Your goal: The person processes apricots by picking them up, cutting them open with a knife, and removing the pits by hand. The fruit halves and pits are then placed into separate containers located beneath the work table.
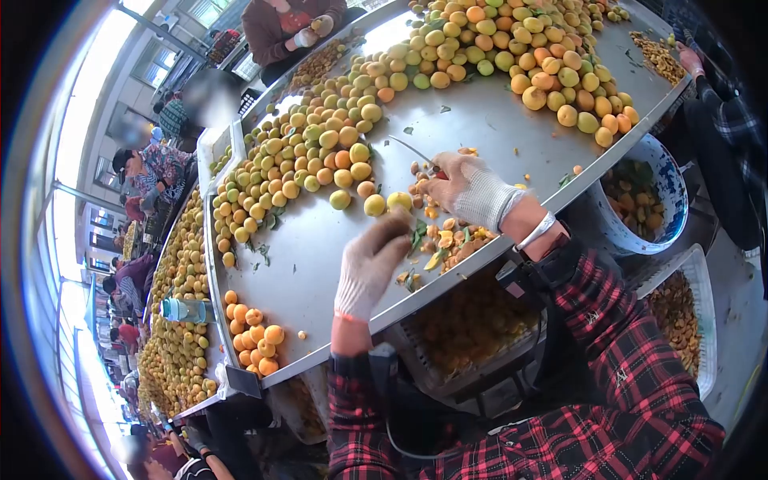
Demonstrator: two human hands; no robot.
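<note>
My right hand point(468, 192), in a white knit glove, is closed around the red handle of a small knife point(414, 150). The thin blade points up and to the left over the metal table. My left hand point(370, 264), gloved with darkened fingertips, reaches toward a yellow apricot point(399, 200). Its fingers are smeared by motion, and I cannot tell if they touch the fruit. Just below my right hand lies a pile of apricot stones and cut pieces point(456, 240) with some green leaves.
A long heap of apricots point(320, 136) curves across the metal table point(448, 120). Orange apricots point(256, 336) sit at the left corner. A blue-and-white bucket point(670, 200) and a white crate point(704, 320) stand at the right. A crate of apricot halves point(472, 328) is beneath the table edge. Other people work around.
</note>
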